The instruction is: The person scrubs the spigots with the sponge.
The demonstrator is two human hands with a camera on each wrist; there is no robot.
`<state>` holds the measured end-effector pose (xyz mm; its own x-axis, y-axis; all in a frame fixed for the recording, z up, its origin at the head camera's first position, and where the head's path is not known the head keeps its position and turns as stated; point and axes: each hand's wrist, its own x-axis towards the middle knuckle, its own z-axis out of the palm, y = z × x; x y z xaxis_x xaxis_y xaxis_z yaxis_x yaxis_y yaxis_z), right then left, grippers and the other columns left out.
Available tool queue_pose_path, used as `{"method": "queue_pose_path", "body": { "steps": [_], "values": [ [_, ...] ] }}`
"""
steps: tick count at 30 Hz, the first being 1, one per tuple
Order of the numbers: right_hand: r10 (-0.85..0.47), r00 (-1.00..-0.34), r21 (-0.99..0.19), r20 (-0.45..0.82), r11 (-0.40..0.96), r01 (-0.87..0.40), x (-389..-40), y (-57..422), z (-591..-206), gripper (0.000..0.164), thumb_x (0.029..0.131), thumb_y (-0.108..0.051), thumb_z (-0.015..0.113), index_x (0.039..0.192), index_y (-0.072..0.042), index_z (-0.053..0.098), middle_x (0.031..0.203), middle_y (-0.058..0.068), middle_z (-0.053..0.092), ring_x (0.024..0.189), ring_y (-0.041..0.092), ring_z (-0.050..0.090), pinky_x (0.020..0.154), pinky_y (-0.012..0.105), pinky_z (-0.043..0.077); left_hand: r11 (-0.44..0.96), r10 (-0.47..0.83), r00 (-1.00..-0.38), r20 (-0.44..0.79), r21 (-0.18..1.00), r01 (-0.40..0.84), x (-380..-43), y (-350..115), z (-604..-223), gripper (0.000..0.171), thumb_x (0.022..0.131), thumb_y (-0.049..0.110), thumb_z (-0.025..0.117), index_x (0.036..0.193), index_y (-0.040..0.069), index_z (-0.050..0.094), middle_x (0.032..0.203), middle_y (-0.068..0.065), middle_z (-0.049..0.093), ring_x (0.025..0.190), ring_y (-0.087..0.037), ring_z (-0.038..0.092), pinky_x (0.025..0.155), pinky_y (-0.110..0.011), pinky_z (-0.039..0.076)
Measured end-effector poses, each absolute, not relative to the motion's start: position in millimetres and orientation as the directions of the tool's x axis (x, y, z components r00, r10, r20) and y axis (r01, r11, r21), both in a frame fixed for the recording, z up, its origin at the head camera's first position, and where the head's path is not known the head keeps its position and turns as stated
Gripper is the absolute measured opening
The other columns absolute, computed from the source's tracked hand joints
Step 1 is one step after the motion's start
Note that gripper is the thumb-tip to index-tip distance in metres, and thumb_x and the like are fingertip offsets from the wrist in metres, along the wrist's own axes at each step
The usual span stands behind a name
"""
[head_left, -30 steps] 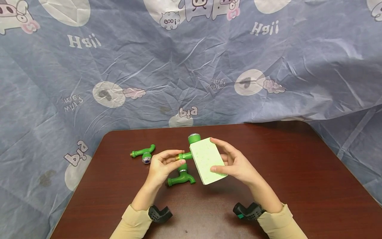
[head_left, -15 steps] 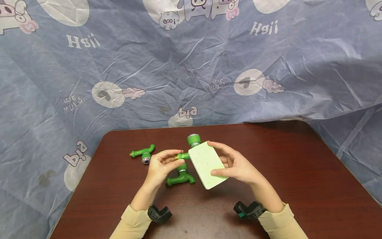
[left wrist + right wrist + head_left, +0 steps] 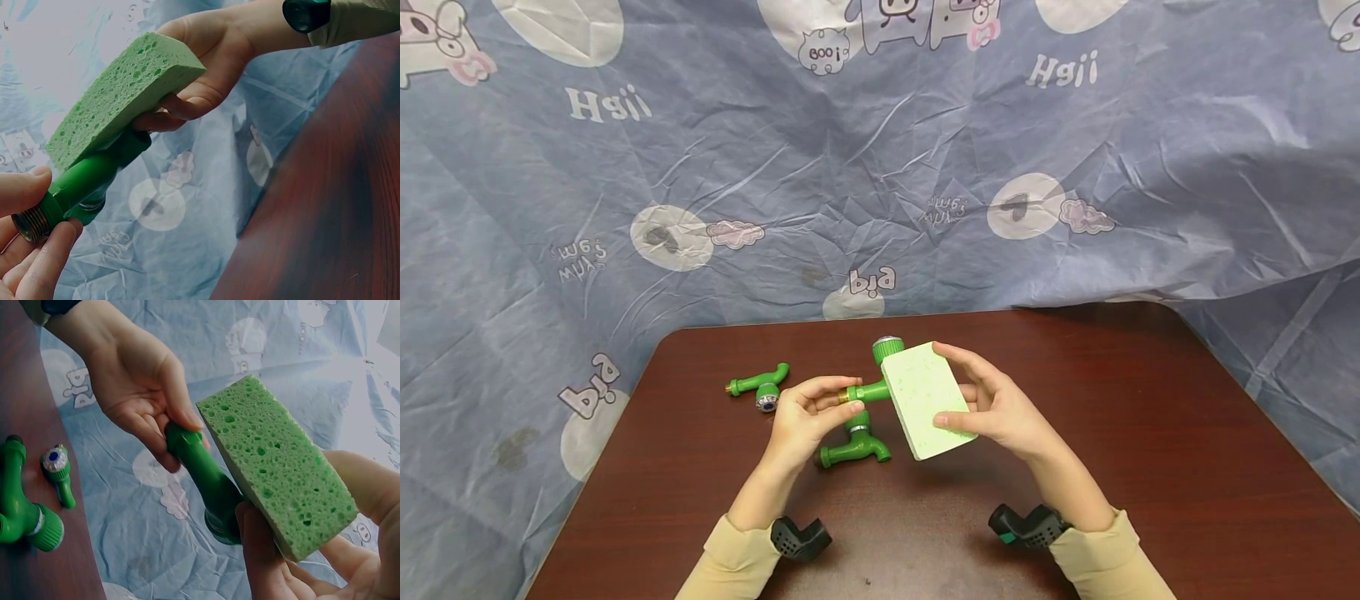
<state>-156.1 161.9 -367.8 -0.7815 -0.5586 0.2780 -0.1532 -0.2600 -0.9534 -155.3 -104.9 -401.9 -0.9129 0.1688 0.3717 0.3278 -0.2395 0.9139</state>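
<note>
1. Plainly, the green sponge [image 3: 925, 408] is held up above the brown table [image 3: 1112, 433], tilted, with the right hand [image 3: 1003, 412] at its right edge.
2. That right hand is clamped on the sponge: the thumb lies across its near face, the index finger sits at its upper edge, and other fingers go behind it.
3. Left of the sponge and partly hidden behind it is the held faucet [image 3: 872, 392], its body against the sponge's back; its ribbed knob [image 3: 887, 349] shows above the sponge's upper left corner.
4. Also left of the sponge, and apart from it, the left hand [image 3: 801, 417] pinches the held faucet's brass threaded end [image 3: 845, 397] between thumb and fingers.
5. Whether the right hand's fingers behind the sponge touch the held faucet, I cannot tell.
6. On the table, a second green faucet [image 3: 853, 450] lies below left of the sponge, and a third green faucet [image 3: 765, 384] farther left.
7. Beyond the sponge hangs a creased blue printed cloth [image 3: 880, 167].
</note>
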Motion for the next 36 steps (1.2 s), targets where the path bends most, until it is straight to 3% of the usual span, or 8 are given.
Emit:
{"method": "queue_pose_path", "body": {
  "steps": [8,14,18,25,36],
  "values": [
    [-0.597,-0.748,-0.951,0.289,-0.267,-0.155,-154.3,158.6,-368.7,0.081,0.077,0.016,0.066,0.145,-0.002,0.027,0.121,0.016,0.047,0.087,0.027,0.067,0.065,0.046,0.057,-0.239,0.168,-0.909,0.381,0.91,0.337,-155.2,-105.7,-401.8,0.034,0.075,-0.007,0.073,0.107,-0.014,0.062,0.103,-0.013,0.068,0.084,-0.017,0.068,0.07,-0.031,0.058],
    [-0.601,-0.755,-0.96,0.262,-0.24,-0.142,-155.3,160.5,-368.6,0.08,0.077,0.015,0.066,0.144,-0.001,0.026,0.129,0.017,0.039,0.09,0.027,0.065,0.065,0.045,0.057,-0.245,0.172,-0.91,0.376,0.912,0.33,-154.6,-104.3,-402.3,0.034,0.076,-0.009,0.072,0.107,-0.016,0.06,0.105,-0.024,0.065,0.084,-0.016,0.068,0.07,-0.03,0.058],
    [-0.591,-0.777,-0.972,0.215,-0.205,-0.113,-155.3,161.3,-368.3,0.08,0.076,0.014,0.067,0.144,-0.003,0.028,0.131,0.017,0.039,0.086,0.028,0.066,0.065,0.044,0.058,-0.247,0.168,-0.916,0.365,0.915,0.319,-155.1,-103.9,-403.5,0.033,0.076,-0.012,0.07,0.106,-0.018,0.059,0.106,-0.028,0.063,0.084,-0.017,0.068,0.07,-0.029,0.058],
    [-0.595,-0.777,-0.975,0.207,-0.194,-0.111,-156.3,161.4,-369.2,0.082,0.076,0.014,0.066,0.145,-0.001,0.025,0.126,0.021,0.047,0.092,0.028,0.065,0.068,0.044,0.058,-0.25,0.184,-0.909,0.374,0.912,0.325,-155.4,-104.7,-402.8,0.035,0.075,-0.013,0.07,0.107,-0.021,0.057,0.105,-0.022,0.065,0.086,-0.016,0.068,0.071,-0.031,0.058],
    [-0.561,-0.792,-0.97,0.24,-0.175,-0.17,-155.4,157.7,-370.9,0.08,0.074,0.015,0.069,0.141,0.002,0.028,0.125,0.02,0.047,0.093,0.027,0.064,0.069,0.042,0.058,-0.201,0.179,-0.946,0.272,0.951,0.235,-156.0,-104.4,-402.3,0.041,0.076,-0.008,0.072,0.115,-0.013,0.059,0.114,-0.026,0.061,0.094,-0.019,0.066,0.074,-0.029,0.057]
  ]
}}
